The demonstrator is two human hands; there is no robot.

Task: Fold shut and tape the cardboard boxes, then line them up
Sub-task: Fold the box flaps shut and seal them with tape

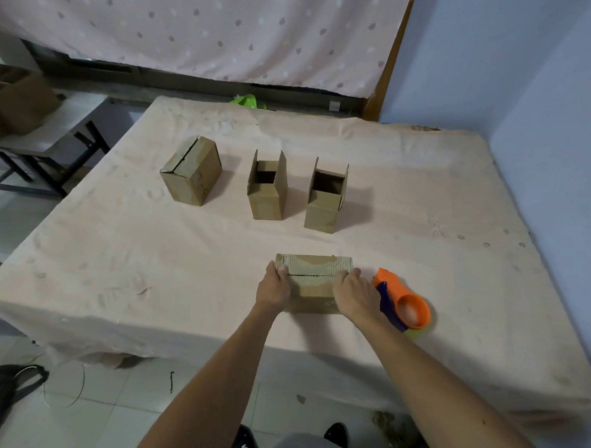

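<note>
Wide table under a wrinkled peach cloth (pixel 142 250) takes up most of the view. Back row has three brown cardboard boxes, well apart:
- left closed box (pixel 191 174): flaps folded down, seam gaping, tape not confirmable.
- middle open box (pixel 267 188): flaps upright.
- right open box (pixel 325 198): flaps upright.

The near brown cardboard box (pixel 313 281) sits by the front edge. Its flaps are down and meet at a centre seam; can't tell if tape is on it.

An orange plastic tape dispenser with a purple blade part (pixel 404 303) lies on the cloth just right of that box.

The left hand (pixel 273 287) clamps the box's left end, fingers curled over the top. The right hand (pixel 353 293) clamps the right end the same way. Both hold the flaps shut.

Step, judged: folding the near box shut, before taping. Next move likely needs the right hand to let go and fetch the dispenser while the left keeps the flaps down. Two back boxes are not yet folded.

Writing: dark scribbles on the left closed box's side and the near box's front, unreadable. No brand visible.
</note>
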